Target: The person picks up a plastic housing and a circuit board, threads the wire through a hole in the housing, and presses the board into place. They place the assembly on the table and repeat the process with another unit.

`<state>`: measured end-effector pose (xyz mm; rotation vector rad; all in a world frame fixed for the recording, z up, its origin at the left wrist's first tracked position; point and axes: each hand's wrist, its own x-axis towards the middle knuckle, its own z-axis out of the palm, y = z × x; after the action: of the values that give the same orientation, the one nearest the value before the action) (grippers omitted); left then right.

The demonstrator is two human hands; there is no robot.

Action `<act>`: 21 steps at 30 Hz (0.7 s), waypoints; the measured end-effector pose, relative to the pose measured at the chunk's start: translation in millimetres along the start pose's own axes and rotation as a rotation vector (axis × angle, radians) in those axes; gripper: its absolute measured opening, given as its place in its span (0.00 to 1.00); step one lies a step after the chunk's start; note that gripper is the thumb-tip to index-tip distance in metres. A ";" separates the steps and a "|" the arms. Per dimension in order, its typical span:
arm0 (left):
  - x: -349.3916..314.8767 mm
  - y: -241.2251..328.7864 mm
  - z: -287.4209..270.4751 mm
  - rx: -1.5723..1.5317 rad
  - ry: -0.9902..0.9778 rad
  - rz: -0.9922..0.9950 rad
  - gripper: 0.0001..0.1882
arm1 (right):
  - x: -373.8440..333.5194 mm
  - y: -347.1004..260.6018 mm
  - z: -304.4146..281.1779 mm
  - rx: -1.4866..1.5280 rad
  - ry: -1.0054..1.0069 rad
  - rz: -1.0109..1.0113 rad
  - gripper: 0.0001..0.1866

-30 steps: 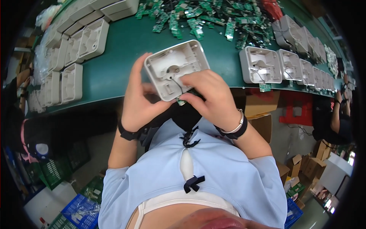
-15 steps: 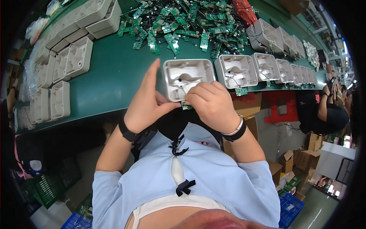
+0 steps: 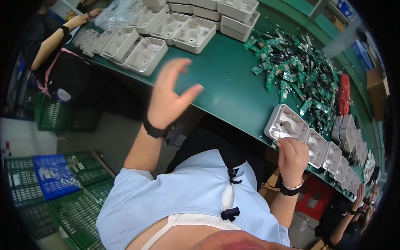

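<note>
My left hand (image 3: 168, 98) is raised over the table's front edge, fingers spread and holding nothing. The closest thing to it is an open white plastic housing (image 3: 146, 55), at the end of a row on the left. On the right, my right hand (image 3: 294, 157) has its fingers curled over the near wall of another white housing (image 3: 285, 118), which lies open side up with molded posts inside. A bit of green circuit board (image 3: 273, 144) shows at that wall beside my fingertips. What lies under the fingers is hidden.
A heap of green circuit boards with black wires (image 3: 296, 68) lies behind. Stacked housings (image 3: 238, 26) stand at the back; a row of housings (image 3: 317, 148) runs right. Co-workers' arms (image 3: 52, 48) appear at both sides. Crates (image 3: 52, 166) stand on the floor at lower left.
The view has swung left. My left hand has left the housing's near edge and moved left toward the other housings. My right hand stays at the housing's near wall.
</note>
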<state>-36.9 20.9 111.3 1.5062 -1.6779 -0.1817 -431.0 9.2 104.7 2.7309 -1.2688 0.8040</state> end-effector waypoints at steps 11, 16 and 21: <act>-19.2 -141.4 -48.9 0.938 0.106 -0.062 0.27 | -0.6 -17.2 -13.9 -0.188 -0.009 0.076 0.09; -26.1 -130.5 -50.5 0.940 0.114 -0.085 0.17 | -3.7 0.3 -59.2 -0.074 -0.040 0.185 0.09; -32.8 -59.8 -18.7 0.665 0.127 0.076 0.11 | 10.2 38.5 -89.7 -0.279 0.021 0.346 0.07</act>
<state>17.2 41.5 70.6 1.8689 -1.7763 0.5547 -492.9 -2.9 179.9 2.3153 -1.7302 0.6130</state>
